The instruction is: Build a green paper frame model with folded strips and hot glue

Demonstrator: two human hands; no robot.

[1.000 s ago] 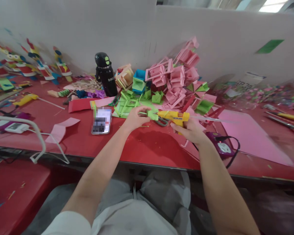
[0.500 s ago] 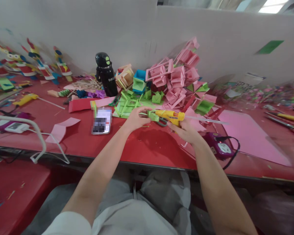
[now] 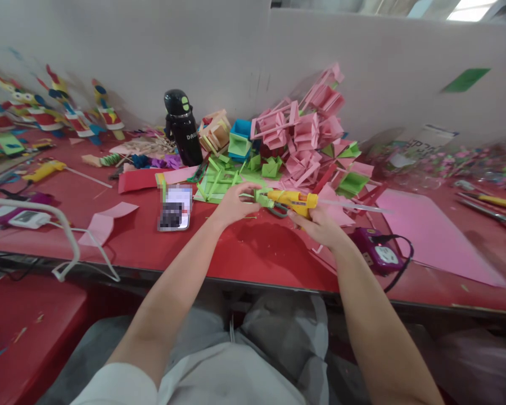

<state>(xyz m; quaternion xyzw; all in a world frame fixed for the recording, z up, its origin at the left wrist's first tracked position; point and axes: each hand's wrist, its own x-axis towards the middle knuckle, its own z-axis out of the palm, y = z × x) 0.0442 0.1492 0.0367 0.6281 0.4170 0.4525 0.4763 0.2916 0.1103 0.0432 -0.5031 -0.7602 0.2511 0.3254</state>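
My left hand pinches a small folded green paper piece above the red table. In my right hand is a yellow glue gun, its nozzle pointing left at the green piece and a clear glue stick jutting from its rear. The nozzle tip is at the paper; whether they touch is too small to tell. Just beneath the gun, dark scissor handles are partly hidden. Green paper strips lie behind my left hand.
Pink folded paper shapes are piled against the wall. A black bottle and a phone are at centre left. To the right are a purple power socket and a pink sheet. Another glue gun lies far left.
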